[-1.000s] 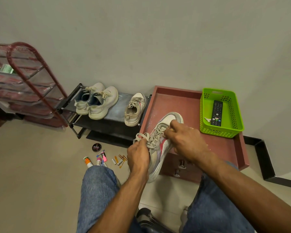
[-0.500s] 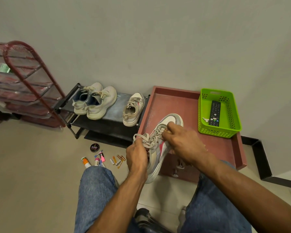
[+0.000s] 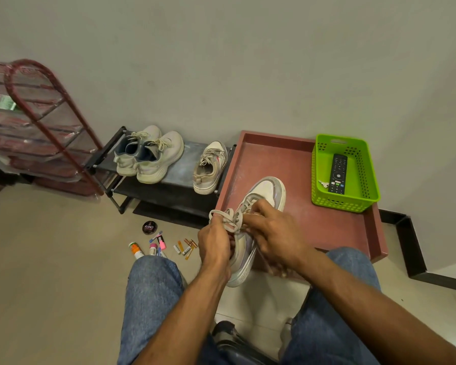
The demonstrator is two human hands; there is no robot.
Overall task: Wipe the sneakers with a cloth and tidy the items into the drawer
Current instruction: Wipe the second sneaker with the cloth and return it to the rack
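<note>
Floor here is plain beige tile [image 3: 50, 272] running up to a bare grey wall [image 3: 221, 61], and a low reddish-brown cabinet top with a raised rim [image 3: 274, 139] sits against that wall, right beyond the fingers.

The worn white low-top sneaker with grey laces and a pink side stripe [image 3: 267, 191] is held up between both hands over the cabinet's near edge. Its long axis runs away from the person, toe pointing up and slightly right toward the wall, heel down near the knees. The left hand [image 3: 215, 245] has its fingers curled round the heel end and pinches a loop of lace at the top. The right hand [image 3: 271, 237] has its fingers curled over the laces at the tongue, gripping the shoe from the right side. Can't tell if there's a cloth under it.

Past the fingertips to the right, a lime green perforated plastic basket [image 3: 317, 180] holds a black TV remote [image 3: 338, 173]. Left of the fingers, a black low shoe rack [image 3: 169, 191] carries a pair of off-white running shoes [image 3: 150, 154] and one single beige sneaker [image 3: 211, 167]. A red metal-framed shelf wrapped in clear plastic [image 3: 37, 122] stands further left. On the floor just left of the left hand lie a round black polish tin [image 3: 149, 227], an orange-capped white tube [image 3: 135, 250] and some small markers and sticks [image 3: 174, 245]. Blue jeans legs [image 3: 153, 299] fill the bottom.
</note>
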